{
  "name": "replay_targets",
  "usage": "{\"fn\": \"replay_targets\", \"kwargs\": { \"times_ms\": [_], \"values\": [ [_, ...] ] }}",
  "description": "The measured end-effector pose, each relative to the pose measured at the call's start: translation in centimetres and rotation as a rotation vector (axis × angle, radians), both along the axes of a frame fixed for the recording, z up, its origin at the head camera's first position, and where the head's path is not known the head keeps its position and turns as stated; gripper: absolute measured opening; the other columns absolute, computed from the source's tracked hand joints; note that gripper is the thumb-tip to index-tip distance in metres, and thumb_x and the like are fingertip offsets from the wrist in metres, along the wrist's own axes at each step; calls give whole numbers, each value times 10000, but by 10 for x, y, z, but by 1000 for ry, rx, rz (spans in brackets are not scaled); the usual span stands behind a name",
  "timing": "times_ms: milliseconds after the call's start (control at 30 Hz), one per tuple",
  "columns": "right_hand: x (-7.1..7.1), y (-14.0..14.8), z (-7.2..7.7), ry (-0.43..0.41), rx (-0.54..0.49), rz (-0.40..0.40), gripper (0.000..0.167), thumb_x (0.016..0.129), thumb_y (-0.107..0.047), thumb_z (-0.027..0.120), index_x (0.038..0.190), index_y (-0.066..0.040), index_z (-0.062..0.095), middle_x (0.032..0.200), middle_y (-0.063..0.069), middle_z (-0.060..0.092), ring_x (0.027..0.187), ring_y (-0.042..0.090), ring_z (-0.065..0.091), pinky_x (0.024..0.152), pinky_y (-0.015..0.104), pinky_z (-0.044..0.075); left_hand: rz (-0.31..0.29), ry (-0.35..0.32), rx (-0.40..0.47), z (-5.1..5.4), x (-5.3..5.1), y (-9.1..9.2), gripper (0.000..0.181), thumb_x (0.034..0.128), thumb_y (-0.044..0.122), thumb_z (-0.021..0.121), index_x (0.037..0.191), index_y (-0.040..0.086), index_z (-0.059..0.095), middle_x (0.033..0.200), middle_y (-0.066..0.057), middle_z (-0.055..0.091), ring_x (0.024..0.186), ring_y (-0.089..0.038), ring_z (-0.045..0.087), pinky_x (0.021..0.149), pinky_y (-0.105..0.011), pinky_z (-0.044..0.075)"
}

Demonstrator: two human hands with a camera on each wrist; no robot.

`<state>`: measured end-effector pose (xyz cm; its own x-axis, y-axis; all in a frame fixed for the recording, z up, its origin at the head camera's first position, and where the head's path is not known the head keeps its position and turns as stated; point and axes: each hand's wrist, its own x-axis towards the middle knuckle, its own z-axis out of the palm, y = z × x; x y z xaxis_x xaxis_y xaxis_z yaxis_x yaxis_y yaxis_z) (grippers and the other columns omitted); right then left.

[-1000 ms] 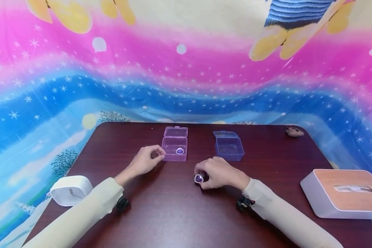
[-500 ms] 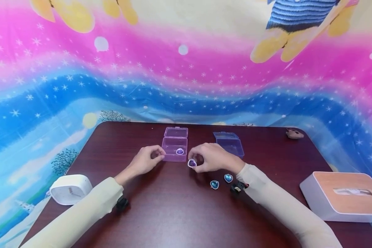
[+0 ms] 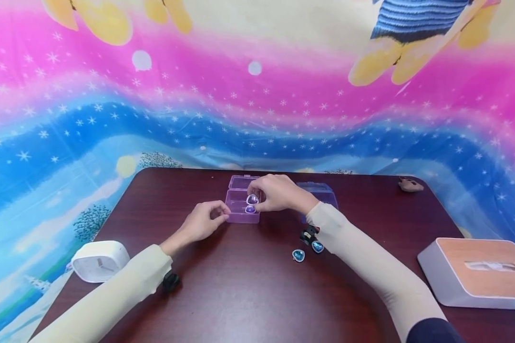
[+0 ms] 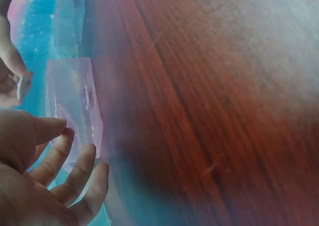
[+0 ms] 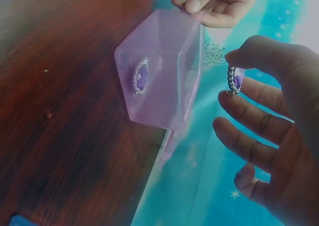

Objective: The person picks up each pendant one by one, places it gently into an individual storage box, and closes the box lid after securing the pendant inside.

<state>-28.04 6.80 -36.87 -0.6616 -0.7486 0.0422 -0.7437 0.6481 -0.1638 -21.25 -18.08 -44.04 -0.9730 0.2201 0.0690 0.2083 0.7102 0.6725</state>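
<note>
A pink transparent box point(image 3: 236, 217) stands with its lid raised; inside lies a purple heart gem with a silvery edge point(image 5: 142, 78). My right hand point(image 3: 279, 193) pinches another purple gem point(image 3: 252, 199) between thumb and finger above the box's right part. At the box's left front corner, my left hand point(image 3: 202, 222) pinches the wall with thumb and forefinger, the other fingers loosely bent in the left wrist view. Two blue heart gems point(image 3: 298, 256) point(image 3: 317, 246) lie on the table below the right forearm.
A blue transparent box point(image 3: 322, 187) with a raised lid is partly behind the right wrist. A white clock point(image 3: 99, 261) stands at the left, a tissue box point(image 3: 485, 267) at the right, and a small brown object point(image 3: 410, 185) at the back right corner of the table point(image 3: 240, 295).
The right hand has carried the purple gem up and left from the table to above the pink box, uncovering the two blue gems. My left hand has stayed at the box.
</note>
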Motion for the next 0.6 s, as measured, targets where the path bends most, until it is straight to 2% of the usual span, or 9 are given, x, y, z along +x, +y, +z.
{"fn": "replay_targets", "kwargs": {
  "times_ms": [400, 600],
  "values": [
    [-19, -23, -17, -58, 12, -27, 307, 868, -371, 803, 1152, -273, 737, 994, -71, 751, 841, 107, 641, 754, 393, 531, -6, 15, 13, -3, 2, 0, 85, 987, 159, 695, 1055, 146, 745, 855, -5, 696, 772, -179, 581, 735, -317, 474],
    [-24, -31, -25, -62, 27, -28, 310, 870, -376, 807, 1157, -274, 746, 946, -80, 738, 828, 89, 637, 743, 345, 532, -16, 28, 13, -2, 2, -2, 86, 983, 146, 696, 1052, 143, 747, 885, -5, 712, 798, -168, 596, 769, -324, 490]
  ]
}}
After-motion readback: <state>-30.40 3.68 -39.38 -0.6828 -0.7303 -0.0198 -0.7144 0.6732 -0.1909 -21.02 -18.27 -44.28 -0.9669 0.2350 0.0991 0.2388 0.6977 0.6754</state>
